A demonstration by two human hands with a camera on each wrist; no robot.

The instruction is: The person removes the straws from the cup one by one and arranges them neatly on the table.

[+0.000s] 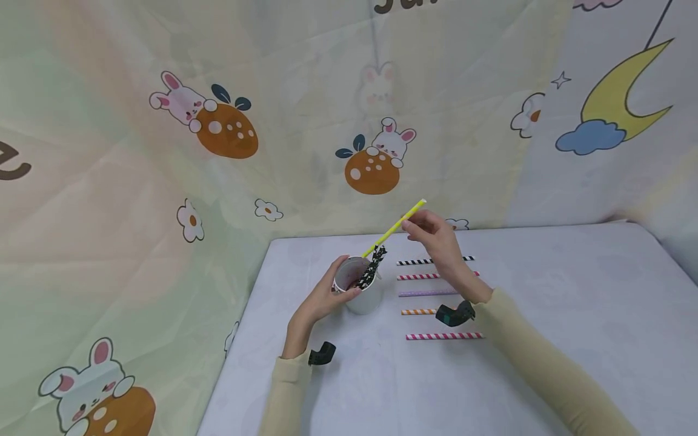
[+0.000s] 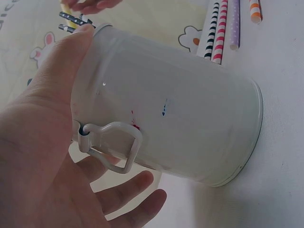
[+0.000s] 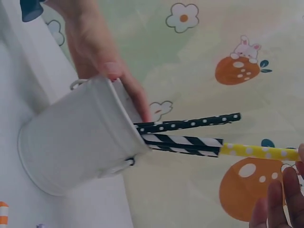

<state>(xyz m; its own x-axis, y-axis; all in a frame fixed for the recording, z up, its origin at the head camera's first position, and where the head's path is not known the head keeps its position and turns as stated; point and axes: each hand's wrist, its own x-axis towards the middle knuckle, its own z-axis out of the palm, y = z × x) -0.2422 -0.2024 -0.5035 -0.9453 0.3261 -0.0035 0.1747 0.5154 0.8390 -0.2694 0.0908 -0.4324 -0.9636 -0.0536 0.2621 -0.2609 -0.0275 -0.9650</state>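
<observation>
My left hand [image 1: 323, 298] holds a white metal bucket [image 1: 366, 301] near its rim, the thumb at the mouth and the fingers around the side. The bucket leans on the table. Black-and-white paper straws stick out of it, a dotted one [image 3: 199, 123] and striped ones [image 3: 183, 141] in the right wrist view. Above the bucket, my right hand [image 1: 440, 242] pinches a yellow paper straw with white dots [image 1: 395, 227] near its upper end. That straw slants down to the bucket's mouth. Whether its lower end is inside is hidden by the black straws.
Right of the bucket, several paper straws lie in a spaced column: black-striped [image 1: 412, 263], red-striped [image 1: 417, 277], purple [image 1: 422, 293], orange-striped [image 1: 417, 312] and pink-striped [image 1: 444, 336]. A patterned cloth [image 1: 305, 121] hangs behind the white table [image 1: 578, 327].
</observation>
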